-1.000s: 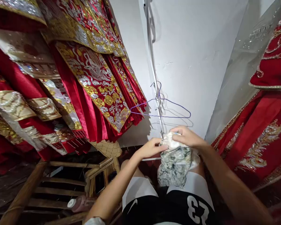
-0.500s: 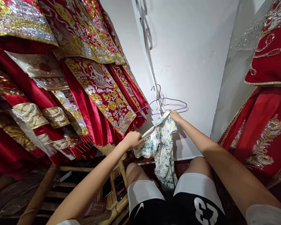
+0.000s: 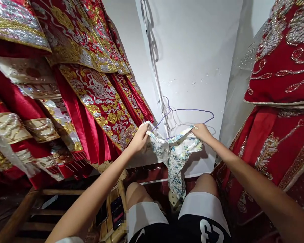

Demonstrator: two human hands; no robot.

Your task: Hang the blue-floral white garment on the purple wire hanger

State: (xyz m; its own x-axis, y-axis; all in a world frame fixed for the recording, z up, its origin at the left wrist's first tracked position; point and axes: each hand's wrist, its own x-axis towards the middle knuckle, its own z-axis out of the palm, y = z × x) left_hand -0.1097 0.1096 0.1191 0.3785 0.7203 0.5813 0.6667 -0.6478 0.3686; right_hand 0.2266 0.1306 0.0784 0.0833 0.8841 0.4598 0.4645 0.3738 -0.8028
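Observation:
A small white garment with a blue and green floral print (image 3: 176, 155) hangs between my two hands. My left hand (image 3: 139, 139) is closed on its left shoulder edge, and my right hand (image 3: 201, 131) is closed on its right shoulder edge. The cloth's top edge is stretched just under a thin purple wire hanger (image 3: 184, 114). That hanger hooks on a metal rail (image 3: 154, 64) running up the white wall. The garment's lower part droops down between my knees.
Red robes with gold and silver embroidery (image 3: 96, 87) hang in a dense row on the left, and more red embroidered cloth (image 3: 281, 101) fills the right. A wooden stool (image 3: 108, 216) with a phone (image 3: 117, 212) on it stands at lower left.
My hands unbunched the garment, rose and spread apart, pulling its top edge wide up to the hanger. The view shifted slightly upward.

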